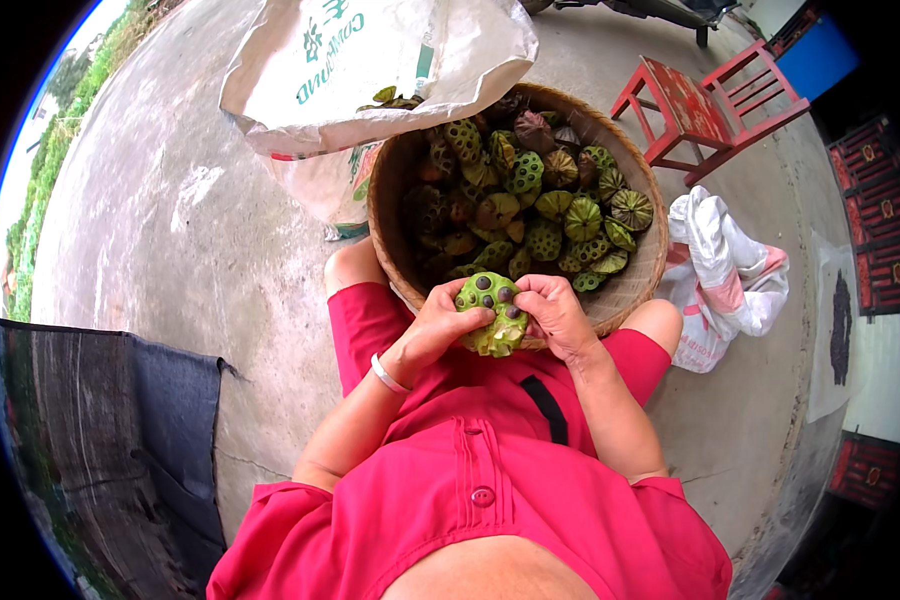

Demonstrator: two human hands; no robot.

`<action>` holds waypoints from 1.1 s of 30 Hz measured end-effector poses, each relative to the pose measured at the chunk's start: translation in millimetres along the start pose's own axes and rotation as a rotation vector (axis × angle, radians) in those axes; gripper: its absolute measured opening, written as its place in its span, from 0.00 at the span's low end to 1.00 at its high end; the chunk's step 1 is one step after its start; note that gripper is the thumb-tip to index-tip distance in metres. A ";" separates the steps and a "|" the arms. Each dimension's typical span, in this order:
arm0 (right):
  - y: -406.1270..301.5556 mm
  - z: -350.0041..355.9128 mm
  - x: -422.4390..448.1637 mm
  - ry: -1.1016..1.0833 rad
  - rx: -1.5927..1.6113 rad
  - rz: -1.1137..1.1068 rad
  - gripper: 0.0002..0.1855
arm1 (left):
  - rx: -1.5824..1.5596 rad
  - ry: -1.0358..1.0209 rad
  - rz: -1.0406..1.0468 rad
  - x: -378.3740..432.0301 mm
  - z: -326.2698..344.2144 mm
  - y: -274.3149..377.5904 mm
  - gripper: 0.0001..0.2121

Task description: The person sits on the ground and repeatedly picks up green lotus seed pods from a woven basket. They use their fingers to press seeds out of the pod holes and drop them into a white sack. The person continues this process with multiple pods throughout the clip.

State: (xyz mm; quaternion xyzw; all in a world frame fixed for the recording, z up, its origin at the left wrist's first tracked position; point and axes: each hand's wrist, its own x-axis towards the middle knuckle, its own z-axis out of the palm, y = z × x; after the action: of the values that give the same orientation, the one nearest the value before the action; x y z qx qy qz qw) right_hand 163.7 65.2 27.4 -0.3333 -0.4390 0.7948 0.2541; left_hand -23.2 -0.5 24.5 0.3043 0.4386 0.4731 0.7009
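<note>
A green lotus seed pod (506,331) with dark seeds in its face is held over my lap, its lower edge torn and pale. My left hand (448,319) grips the pod's left side, the thumb lying across its face. On the other side my right hand (559,315) pinches at the pod's right edge, fingertips against a dark seed. Just beyond both hands stands a round woven basket (651,259) holding many lotus pods (526,172), some green, others browned and dry. The basket's near rim is partly hidden by my hands and the held pod.
A large white woven sack (375,67) leans over the basket's far left rim. To the right lies a crumpled white and pink sack (727,277), with a red wooden chair (690,112) behind it. Dark sheeting (172,435) covers concrete at the left.
</note>
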 end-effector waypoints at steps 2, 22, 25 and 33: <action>15.8 4.7 -2.2 0.008 0.376 0.080 0.04 | -0.115 -0.055 0.014 -1.8 -0.2 -5.4 0.19; 42.3 5.6 16.6 0.329 -0.398 -0.453 0.10 | 0.058 0.131 0.066 5.1 5.0 -23.5 0.18; 52.9 2.8 21.5 0.369 -0.056 -0.362 0.08 | 0.065 0.204 0.063 5.4 4.2 -22.6 0.17; 35.7 15.5 8.3 0.218 -0.284 -0.359 0.10 | 0.263 0.413 0.146 14.1 -7.0 -37.6 0.13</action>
State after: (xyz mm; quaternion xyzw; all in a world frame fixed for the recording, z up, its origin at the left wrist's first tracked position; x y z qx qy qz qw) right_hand 142.7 45.4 0.0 -0.3661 -0.5683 0.6268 0.3874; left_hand -12.2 -1.1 -14.8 0.3206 0.6074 0.5132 0.5147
